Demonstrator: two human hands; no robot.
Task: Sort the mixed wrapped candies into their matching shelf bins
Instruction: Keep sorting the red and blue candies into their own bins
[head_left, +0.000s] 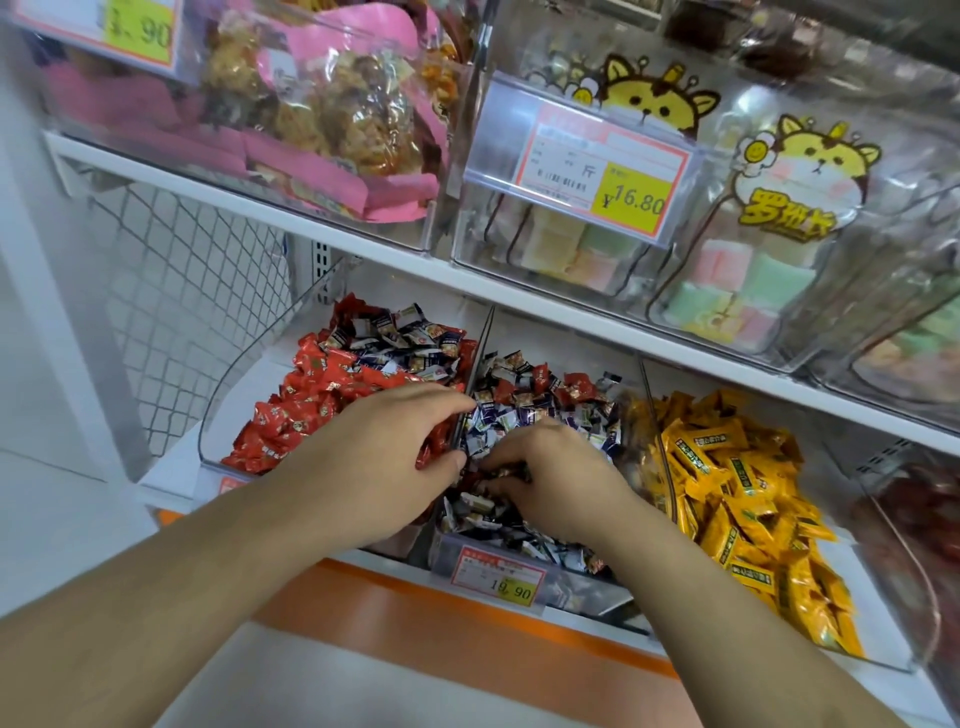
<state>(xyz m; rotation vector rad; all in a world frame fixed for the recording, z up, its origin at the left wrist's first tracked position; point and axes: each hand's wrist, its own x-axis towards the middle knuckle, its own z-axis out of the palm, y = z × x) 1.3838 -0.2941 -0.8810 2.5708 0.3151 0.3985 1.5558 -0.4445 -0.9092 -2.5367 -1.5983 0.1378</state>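
Three clear bins stand side by side on the lower shelf. The left bin (228, 395) holds mostly red wrapped candies (306, 400), with dark blue-and-white ones piled at its back. The middle bin (571, 587) holds blue-and-white candies (540, 415) mixed with a few red ones. The right bin (883, 649) holds yellow candies (737, 483). My left hand (395, 457) reaches over the divider between the left and middle bins, fingers curled down into the candies. My right hand (550, 483) digs into the middle bin, fingers curled among the wrappers. What either hand grasps is hidden.
An upper shelf (363, 234) carries clear bins of pink-packed snacks (332, 109) and pastel cubes (727, 275), with a price tag (587, 166) hanging in front. A wire mesh panel (171, 291) closes the left side. An orange strip (426, 623) edges the lower shelf.
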